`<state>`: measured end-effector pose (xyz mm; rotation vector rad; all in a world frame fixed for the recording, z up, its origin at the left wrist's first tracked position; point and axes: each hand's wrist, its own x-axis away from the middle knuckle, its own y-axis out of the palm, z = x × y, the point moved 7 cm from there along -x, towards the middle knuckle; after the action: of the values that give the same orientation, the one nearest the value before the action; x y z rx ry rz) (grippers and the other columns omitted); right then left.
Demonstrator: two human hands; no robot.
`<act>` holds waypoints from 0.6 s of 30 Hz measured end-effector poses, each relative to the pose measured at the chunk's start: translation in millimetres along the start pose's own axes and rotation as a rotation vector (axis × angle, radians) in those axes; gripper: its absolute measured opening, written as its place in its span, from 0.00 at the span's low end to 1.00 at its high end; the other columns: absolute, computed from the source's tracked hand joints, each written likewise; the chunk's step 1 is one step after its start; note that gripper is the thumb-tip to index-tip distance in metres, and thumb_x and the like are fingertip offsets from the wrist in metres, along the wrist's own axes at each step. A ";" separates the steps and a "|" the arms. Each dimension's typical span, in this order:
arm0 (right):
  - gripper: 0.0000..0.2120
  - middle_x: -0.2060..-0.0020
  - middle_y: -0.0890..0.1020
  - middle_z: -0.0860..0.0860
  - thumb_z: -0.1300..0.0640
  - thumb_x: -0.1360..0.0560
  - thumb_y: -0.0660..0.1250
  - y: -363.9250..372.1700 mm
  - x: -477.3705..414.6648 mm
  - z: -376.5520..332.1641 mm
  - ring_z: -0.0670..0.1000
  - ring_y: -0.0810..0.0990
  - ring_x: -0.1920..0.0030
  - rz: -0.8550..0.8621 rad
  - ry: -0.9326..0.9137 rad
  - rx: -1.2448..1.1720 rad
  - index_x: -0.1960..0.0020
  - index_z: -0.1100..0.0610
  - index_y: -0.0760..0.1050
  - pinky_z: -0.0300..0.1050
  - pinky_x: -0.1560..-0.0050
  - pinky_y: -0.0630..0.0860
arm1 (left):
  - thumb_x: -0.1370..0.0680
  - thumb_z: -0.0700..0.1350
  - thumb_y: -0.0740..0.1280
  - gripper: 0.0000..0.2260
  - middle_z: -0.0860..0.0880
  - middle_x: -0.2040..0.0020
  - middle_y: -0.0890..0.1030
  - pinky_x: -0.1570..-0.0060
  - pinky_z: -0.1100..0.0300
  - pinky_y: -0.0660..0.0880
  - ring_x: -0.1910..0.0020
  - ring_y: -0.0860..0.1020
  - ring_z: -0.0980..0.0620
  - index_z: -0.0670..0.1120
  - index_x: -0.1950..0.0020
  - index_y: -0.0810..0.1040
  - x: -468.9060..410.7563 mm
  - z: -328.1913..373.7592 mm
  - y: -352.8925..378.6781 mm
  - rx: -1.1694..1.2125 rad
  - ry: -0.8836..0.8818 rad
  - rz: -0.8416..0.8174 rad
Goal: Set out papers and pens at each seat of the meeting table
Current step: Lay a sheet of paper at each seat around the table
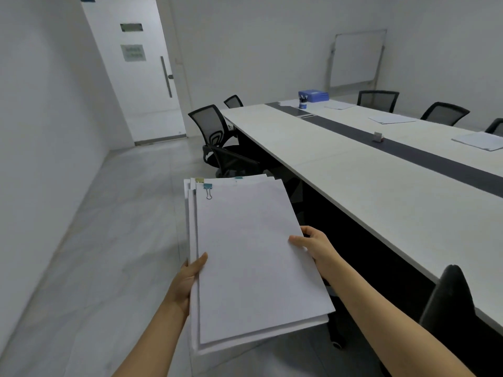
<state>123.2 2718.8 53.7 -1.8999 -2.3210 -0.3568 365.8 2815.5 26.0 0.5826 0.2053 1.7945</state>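
You hold the stack of papers [245,254] in front of you, above the floor [114,213] and near the long edge of the table [340,170]. Your left hand [190,276] grips the stack's left edge, thumb on top, fingers hidden beneath. Your right hand [313,246] grips the right edge the same way, thumb on the top sheet.

Surroundings: the near chair [454,303] stands low on your right, its back against the table edge. A second chair [215,129] sits pulled out from the table ahead, and a third chair [233,101] stands beyond it. Three far chairs [377,100] line the opposite side. A whiteboard [356,58] stands at the far wall.

Count: six chairs in view. Three sets of paper [392,119] lie along the far side of the table. At the far end stand one pen cup [302,102] and one blue box [313,95]. One small object [377,136] sits on the dark centre strip [435,159], too small to identify. Three binder clips [208,186] show at the stack's top edge: blue, yellow, and one teal, partly hidden.

Writing: the door [147,104] carries two signs [132,52], both too blurred to read.
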 end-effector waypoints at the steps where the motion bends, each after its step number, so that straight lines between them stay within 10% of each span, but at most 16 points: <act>1: 0.05 0.61 0.80 0.54 0.67 0.26 0.66 -4.5 -8.9 1.3 0.51 0.80 0.66 0.021 0.005 -0.005 0.54 0.58 0.74 0.40 0.69 0.79 | 0.20 0.42 0.59 0.11 0.42 0.58 0.85 0.66 0.55 0.81 0.62 0.84 0.46 0.38 0.47 0.78 -14.0 -1.1 1.7 -0.015 -0.016 -0.012; 18: 0.06 0.57 0.84 0.53 0.62 0.22 0.63 -31.5 -151.1 -39.0 0.52 0.83 0.62 0.223 -0.023 -0.173 0.48 0.57 0.77 0.44 0.62 0.80 | 0.20 0.43 0.58 0.17 0.38 0.58 0.84 0.70 0.51 0.81 0.64 0.84 0.41 0.39 0.54 0.85 -251.0 40.6 61.3 0.008 -0.220 -0.319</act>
<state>121.1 2559.7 51.6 -2.2266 -2.1235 -0.5279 382.7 2554.7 16.5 0.7061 0.1458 1.4115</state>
